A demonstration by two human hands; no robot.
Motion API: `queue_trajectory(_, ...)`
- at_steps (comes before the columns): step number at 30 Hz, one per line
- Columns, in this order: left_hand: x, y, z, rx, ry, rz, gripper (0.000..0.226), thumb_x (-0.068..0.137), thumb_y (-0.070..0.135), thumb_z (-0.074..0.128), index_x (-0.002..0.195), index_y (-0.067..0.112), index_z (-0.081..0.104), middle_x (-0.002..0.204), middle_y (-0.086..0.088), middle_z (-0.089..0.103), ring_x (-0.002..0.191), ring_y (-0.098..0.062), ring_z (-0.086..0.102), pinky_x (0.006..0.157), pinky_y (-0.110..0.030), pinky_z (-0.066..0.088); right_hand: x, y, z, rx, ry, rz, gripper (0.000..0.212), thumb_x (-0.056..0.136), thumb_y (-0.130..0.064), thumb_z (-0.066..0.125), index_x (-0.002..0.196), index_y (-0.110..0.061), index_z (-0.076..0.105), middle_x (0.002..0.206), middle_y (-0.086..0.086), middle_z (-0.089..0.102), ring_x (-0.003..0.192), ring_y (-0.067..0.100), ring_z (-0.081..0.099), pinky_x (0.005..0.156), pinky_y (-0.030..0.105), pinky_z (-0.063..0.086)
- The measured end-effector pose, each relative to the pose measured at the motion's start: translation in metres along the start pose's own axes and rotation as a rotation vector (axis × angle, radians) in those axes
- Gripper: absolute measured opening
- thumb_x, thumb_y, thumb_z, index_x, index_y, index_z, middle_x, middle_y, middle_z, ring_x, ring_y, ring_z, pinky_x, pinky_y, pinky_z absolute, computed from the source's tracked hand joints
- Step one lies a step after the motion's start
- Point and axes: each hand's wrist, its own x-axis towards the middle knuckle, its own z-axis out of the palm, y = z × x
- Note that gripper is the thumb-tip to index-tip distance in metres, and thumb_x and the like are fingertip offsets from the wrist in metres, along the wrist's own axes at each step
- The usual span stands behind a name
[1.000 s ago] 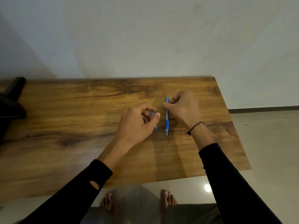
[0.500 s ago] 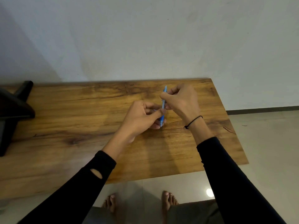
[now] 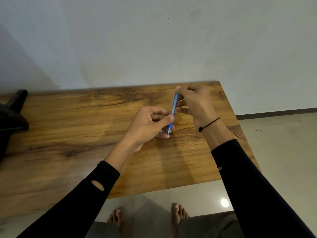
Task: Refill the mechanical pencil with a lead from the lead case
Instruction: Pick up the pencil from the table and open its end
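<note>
A blue mechanical pencil is held upright, slightly tilted, above the wooden table, tip down. My left hand pinches its lower part with the thumb near the darker blue grip. A pale sliver under those fingers looks like the lead case, otherwise hidden in the palm. My right hand grips the pencil's upper end, with the fingertips closed over the top by the clip.
A black object stands on the table's far left. A white wall runs directly behind the table. The table's right edge and near edge drop to a tiled floor, where bare feet show.
The pencil has left the table and now stands tilted between both hands. My right hand has risen to its top end, and my left thumb has closed on its lower part.
</note>
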Motion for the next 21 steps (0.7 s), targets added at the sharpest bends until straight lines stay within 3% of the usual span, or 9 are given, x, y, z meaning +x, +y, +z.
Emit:
queue_trajectory(16,0.0,-0.01,0.002,0.042,-0.023,0.001,0.017,0.095,0.023,0.081,0.111,0.016,0.08,0.091,-0.009,0.084,0.083,-0.019,0.082,0.058,-0.03,0.066,0.009,0.002,-0.005,0.025,0.157,-0.113,0.013,0.097,-0.007,0.069,0.086,-0.001,0.073,0.067,0.006,0.07,0.053,0.009,0.069,0.054,0.026,0.058)
queue_trajectory(18,0.001,-0.011,0.0,0.048,-0.009,0.018,0.016,0.095,0.023,0.081,0.11,0.017,0.081,0.089,-0.009,0.084,0.082,-0.018,0.082,0.058,-0.03,0.065,0.012,0.006,-0.01,-0.177,0.179,-0.164,0.013,0.096,-0.008,0.07,0.085,-0.001,0.072,0.071,0.01,0.074,0.059,0.016,0.073,0.058,0.033,0.062)
queue_trajectory(21,0.001,-0.014,-0.002,0.062,0.0,0.044,0.015,0.096,0.023,0.081,0.11,0.016,0.08,0.087,-0.01,0.083,0.081,-0.02,0.081,0.06,-0.033,0.066,0.016,0.015,-0.02,-0.765,0.123,-0.189,0.011,0.092,-0.011,0.071,0.082,-0.01,0.07,0.086,0.012,0.075,0.08,0.029,0.074,0.07,0.035,0.059)
